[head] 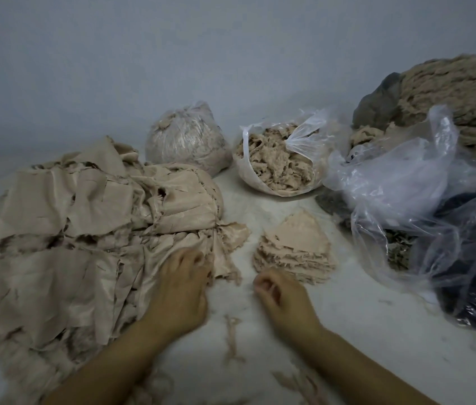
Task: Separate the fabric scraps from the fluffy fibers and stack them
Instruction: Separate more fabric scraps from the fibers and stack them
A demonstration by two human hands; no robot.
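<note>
The left hand [182, 283] rests on the near right edge of the big heap of fabric scraps [85, 223], fingers curled into the cloth; whether its grip pinches a piece is hard to tell. The right hand [279, 295] lies on the white surface [362, 331] with fingers curled, holding nothing visible, just near of the small stack [296, 247]. Beyond stand bags of fluffy fibers [277, 162], partly hidden by plastic.

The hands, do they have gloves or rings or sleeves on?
No. The left hand and the right hand are both bare: no gloves, no rings, no watch or bracelet at the wrists. Both forearms are uncovered down to the bottom edge of the picture, with no sleeve in sight.
</note>
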